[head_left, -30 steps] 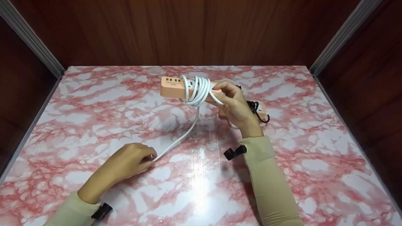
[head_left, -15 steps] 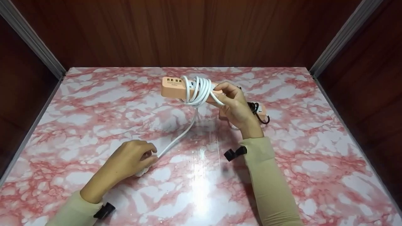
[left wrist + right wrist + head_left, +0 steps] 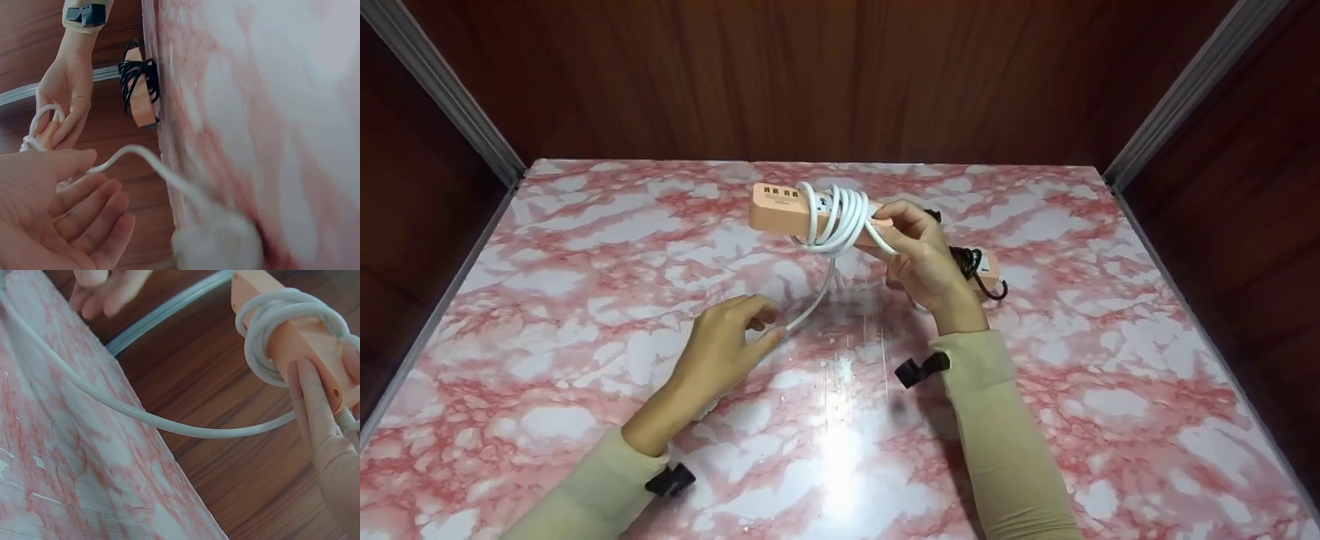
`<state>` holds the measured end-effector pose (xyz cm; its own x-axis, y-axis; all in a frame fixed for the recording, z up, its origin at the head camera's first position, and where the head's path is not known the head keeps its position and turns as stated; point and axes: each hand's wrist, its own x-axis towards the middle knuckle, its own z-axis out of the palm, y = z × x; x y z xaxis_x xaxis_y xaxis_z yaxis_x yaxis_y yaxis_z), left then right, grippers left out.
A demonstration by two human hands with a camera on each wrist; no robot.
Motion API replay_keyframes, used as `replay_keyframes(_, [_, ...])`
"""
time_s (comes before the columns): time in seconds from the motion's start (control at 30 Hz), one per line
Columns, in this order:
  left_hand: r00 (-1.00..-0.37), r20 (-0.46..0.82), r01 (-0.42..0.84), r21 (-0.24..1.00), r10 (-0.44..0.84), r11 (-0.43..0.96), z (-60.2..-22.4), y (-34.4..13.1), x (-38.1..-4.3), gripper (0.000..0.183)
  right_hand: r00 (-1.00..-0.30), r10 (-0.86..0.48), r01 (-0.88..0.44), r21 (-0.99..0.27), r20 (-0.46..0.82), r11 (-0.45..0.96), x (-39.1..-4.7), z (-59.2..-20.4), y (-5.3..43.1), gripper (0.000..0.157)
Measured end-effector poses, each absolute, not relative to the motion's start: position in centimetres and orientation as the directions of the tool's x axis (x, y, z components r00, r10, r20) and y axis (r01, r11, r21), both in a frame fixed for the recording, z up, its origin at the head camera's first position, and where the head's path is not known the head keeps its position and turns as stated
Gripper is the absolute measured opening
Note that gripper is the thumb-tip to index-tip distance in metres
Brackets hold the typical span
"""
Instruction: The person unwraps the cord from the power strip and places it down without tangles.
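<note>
An orange power strip (image 3: 775, 216) with USB ports at one end is held up off the table, several turns of white cord (image 3: 849, 217) wound round it. My right hand (image 3: 928, 255) grips its right end, fingers and thumb on opposite sides. From the coils the cord's loose length hangs down toward the table. My left hand (image 3: 727, 341) is beside this length, its fingers loosely bent and apart from the thumb; the cord runs past it, not gripped. A blurred white plug (image 3: 219, 242) ends the cord, low in the left wrist view on the table; the head view mostly hides it behind my left hand.
Behind my right hand lies a second orange power strip (image 3: 988, 268) wrapped with black cord (image 3: 964, 259). The red-and-white marbled table (image 3: 1110, 405) is bounded by dark wood panels (image 3: 825, 82) at the back and sides.
My left hand drew the cord's end toward the lower left, then let go and moved up and right along the cord. The right hand and power strip stay nearly still.
</note>
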<state>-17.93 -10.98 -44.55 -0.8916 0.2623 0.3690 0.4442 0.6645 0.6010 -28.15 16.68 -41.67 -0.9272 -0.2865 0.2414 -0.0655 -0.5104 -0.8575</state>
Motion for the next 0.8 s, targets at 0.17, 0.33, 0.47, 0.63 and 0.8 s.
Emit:
replay_keyframes(0.17, [-0.914,0.347,0.398,0.666,0.211,0.630,-45.0,-9.4,-18.8,0.023,-0.930,-0.273,-0.067,-0.846,0.244,-0.529,-28.1,-41.7,16.7,0.021])
replay_keyframes(0.33, [-0.934,0.309,0.351,0.706,0.178,0.615,-45.7,-8.1,-19.3,0.023,-0.930,-0.276,-0.064,-0.847,0.242,-0.528,-28.1,-41.6,16.7,0.021])
replay_keyframes(0.47, [-0.949,0.269,0.312,0.741,0.164,0.595,-46.2,-7.4,-19.6,0.024,-0.927,-0.283,-0.068,-0.854,0.245,-0.516,-28.1,-41.6,16.7,0.021])
replay_keyframes(0.63, [-0.960,0.243,0.279,0.770,0.141,0.574,-46.8,-7.0,-20.2,0.025,-0.924,-0.291,-0.070,-0.856,0.249,-0.512,-28.0,-41.5,16.7,0.021])
replay_keyframes(0.8, [-0.965,0.222,0.260,0.796,0.136,0.546,-47.1,-6.9,-20.5,0.025,-0.925,-0.290,-0.068,-0.857,0.246,-0.510,-28.0,-41.5,16.6,0.022])
